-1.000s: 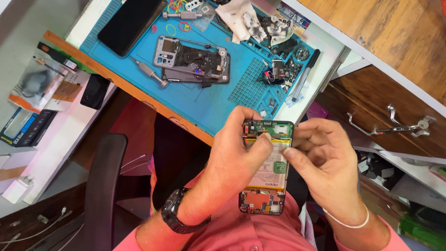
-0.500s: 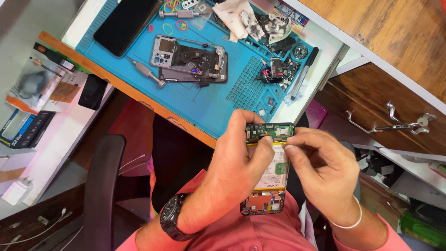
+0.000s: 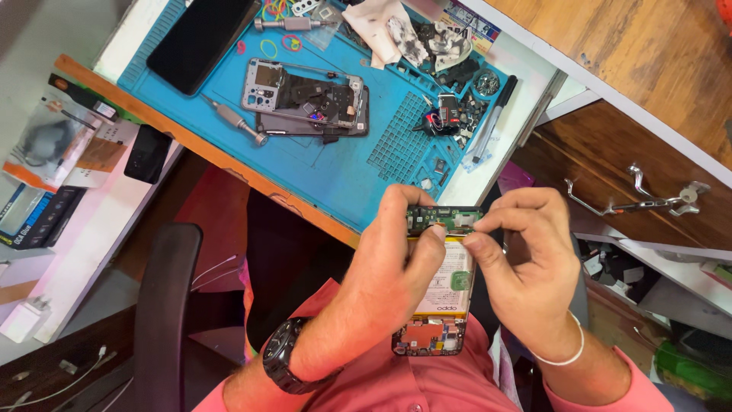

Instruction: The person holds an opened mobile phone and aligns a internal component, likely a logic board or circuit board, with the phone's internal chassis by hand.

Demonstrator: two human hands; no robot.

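green and red circuit boards show inside the opened phone with a pale battery in the middle (image 3: 446, 286), which sits up in the air over the person's lap, just in front of the blue rubber work mat (image 3: 328, 172). the left hand (image 3: 393, 263) wraps around the left side of the phone, and its fingers are shut tight on it, with the thumb pressing near the green board at the top. the right hand (image 3: 526, 259) is at the top right corner, and its thumb and first finger are pinched together on the edge of the green board. i cannot tell if something small is between those fingertips.

a black round wristwatch (image 3: 286, 366) is on the left wrist and a thin white band (image 3: 560, 355) is on the right wrist.

on the mat lies a grey phone frame with black parts inside (image 3: 305, 95), well apart from the hands. beside it is a small silver screwdriver (image 3: 232, 120). a flat black phone screen (image 3: 202, 34) lies at the far left corner of the mat. a black pen (image 3: 492, 118) rests on the right side of the mat. a black chair back (image 3: 164, 305) stands at the left.
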